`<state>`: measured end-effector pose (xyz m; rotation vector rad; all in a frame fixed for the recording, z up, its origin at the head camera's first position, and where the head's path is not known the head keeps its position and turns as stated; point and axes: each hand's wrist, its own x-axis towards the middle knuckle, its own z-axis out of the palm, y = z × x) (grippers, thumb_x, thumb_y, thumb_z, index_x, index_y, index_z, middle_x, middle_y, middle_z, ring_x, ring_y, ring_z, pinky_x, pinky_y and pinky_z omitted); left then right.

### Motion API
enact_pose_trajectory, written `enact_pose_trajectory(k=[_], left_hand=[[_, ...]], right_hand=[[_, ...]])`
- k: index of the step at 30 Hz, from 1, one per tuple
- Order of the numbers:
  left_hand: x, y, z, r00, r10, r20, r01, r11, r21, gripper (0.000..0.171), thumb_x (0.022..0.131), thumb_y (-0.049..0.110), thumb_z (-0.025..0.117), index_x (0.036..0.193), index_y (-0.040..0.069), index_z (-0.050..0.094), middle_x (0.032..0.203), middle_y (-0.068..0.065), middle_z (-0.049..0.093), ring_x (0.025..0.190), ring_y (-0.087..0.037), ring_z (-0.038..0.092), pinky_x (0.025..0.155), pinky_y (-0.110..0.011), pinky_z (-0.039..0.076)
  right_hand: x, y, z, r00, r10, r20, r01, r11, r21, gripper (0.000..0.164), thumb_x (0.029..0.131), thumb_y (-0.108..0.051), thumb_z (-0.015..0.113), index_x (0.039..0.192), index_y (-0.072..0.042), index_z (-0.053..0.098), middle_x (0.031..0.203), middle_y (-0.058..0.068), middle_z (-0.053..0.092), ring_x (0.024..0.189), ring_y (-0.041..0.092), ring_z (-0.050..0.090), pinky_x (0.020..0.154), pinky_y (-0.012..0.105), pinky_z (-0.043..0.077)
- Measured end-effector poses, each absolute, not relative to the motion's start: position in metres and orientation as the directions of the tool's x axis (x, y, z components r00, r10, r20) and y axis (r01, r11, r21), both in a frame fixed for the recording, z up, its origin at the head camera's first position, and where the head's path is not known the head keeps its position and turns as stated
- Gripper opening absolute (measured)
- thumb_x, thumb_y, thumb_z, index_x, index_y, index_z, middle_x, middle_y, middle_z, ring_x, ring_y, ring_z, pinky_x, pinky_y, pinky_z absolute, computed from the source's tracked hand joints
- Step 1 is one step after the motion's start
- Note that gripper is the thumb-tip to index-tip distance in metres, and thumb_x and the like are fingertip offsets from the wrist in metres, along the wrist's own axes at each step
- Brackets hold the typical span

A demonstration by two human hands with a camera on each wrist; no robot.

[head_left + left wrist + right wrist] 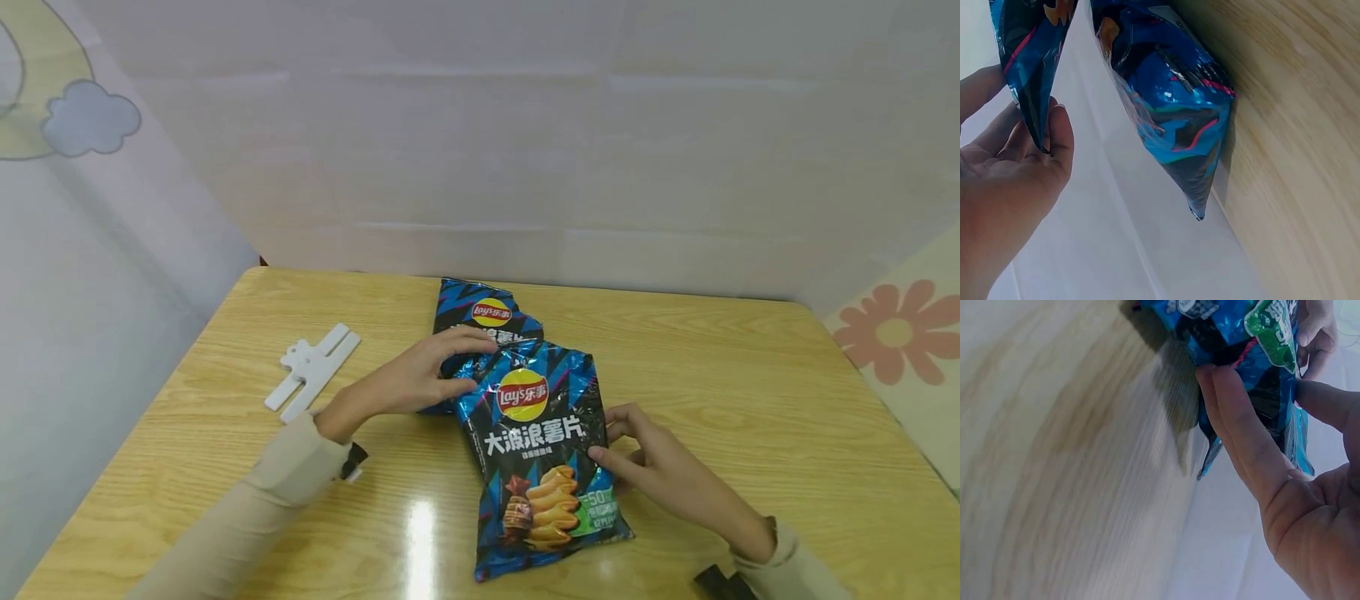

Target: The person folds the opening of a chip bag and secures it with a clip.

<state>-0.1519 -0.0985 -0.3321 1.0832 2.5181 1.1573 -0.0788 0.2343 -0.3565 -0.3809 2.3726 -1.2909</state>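
In the head view, a blue-and-black Lay's chip bag (pixel 525 450) faces up over the table, its printed front showing chips and a green patch. My left hand (pixel 420 375) pinches its upper left edge, thumb on the front and fingers behind. On the other side, my right hand (pixel 660 475) grips the right edge between thumb and fingers. A second matching chip bag (pixel 487 308) lies behind, partly covered by the front bag and my left hand. The left wrist view shows the pinched edge of the front bag (pixel 1032 75) apart from the second bag (pixel 1179 112).
A white plastic clip (pixel 315 371) lies on the wooden table (pixel 750 383), left of my left hand. Behind the table's far edge hangs a pale sheet (pixel 480 150). A flower print (pixel 896 333) is at the right, a cloud print (pixel 90 118) at the left.
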Motion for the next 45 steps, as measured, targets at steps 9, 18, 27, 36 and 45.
enact_pose_trajectory(k=[9, 18, 27, 36, 45], left_hand=[[-0.153, -0.106, -0.335, -0.733, 0.662, 0.155, 0.537, 0.425, 0.729, 0.047, 0.094, 0.009, 0.067, 0.139, 0.005, 0.055, 0.146, -0.011, 0.050, 0.139, -0.030, 0.044, 0.110, -0.049, 0.043], [-0.151, -0.110, -0.334, -0.733, 0.653, 0.189, 0.547, 0.402, 0.734, 0.046, 0.094, 0.008, 0.067, 0.138, 0.004, 0.055, 0.144, -0.013, 0.051, 0.137, -0.032, 0.046, 0.108, -0.051, 0.044], [-0.150, -0.112, -0.333, -0.750, 0.641, 0.163, 0.525, 0.427, 0.736, 0.044, 0.094, 0.011, 0.067, 0.137, 0.011, 0.057, 0.141, -0.010, 0.054, 0.136, -0.030, 0.046, 0.108, -0.054, 0.043], [-0.150, -0.112, -0.333, -0.745, 0.647, 0.161, 0.512, 0.401, 0.759, 0.041, 0.095, 0.010, 0.065, 0.136, 0.011, 0.058, 0.140, -0.007, 0.056, 0.133, -0.027, 0.048, 0.108, -0.053, 0.043], [-0.151, -0.112, -0.335, -0.742, 0.647, 0.174, 0.516, 0.387, 0.764, 0.041, 0.096, 0.010, 0.065, 0.136, 0.012, 0.057, 0.140, -0.007, 0.056, 0.133, -0.027, 0.048, 0.109, -0.053, 0.042]], right_hand=[[-0.074, 0.224, -0.356, -0.886, -0.402, -0.233, -0.007, 0.514, -0.858, 0.052, 0.100, -0.027, 0.060, 0.134, 0.004, 0.035, 0.122, 0.028, 0.053, 0.086, 0.022, 0.073, 0.069, 0.027, 0.060], [-0.067, 0.214, -0.356, -0.897, -0.377, -0.231, 0.009, 0.507, -0.862, 0.056, 0.099, -0.028, 0.062, 0.134, 0.005, 0.034, 0.127, 0.029, 0.050, 0.076, 0.016, 0.071, 0.066, 0.029, 0.059], [-0.061, 0.204, -0.358, -0.880, -0.398, -0.259, 0.028, 0.501, -0.865, 0.054, 0.099, -0.029, 0.062, 0.132, 0.003, 0.032, 0.125, 0.028, 0.049, 0.083, 0.019, 0.071, 0.068, 0.027, 0.059], [-0.060, 0.201, -0.358, -0.877, -0.406, -0.257, 0.000, 0.533, -0.846, 0.056, 0.098, -0.031, 0.063, 0.134, 0.001, 0.033, 0.126, 0.027, 0.051, 0.085, 0.017, 0.069, 0.069, 0.026, 0.057], [-0.064, 0.198, -0.356, -0.912, -0.349, -0.214, -0.016, 0.553, -0.833, 0.063, 0.095, -0.032, 0.067, 0.141, -0.004, 0.034, 0.134, 0.024, 0.050, 0.099, 0.020, 0.066, 0.077, 0.027, 0.056]])
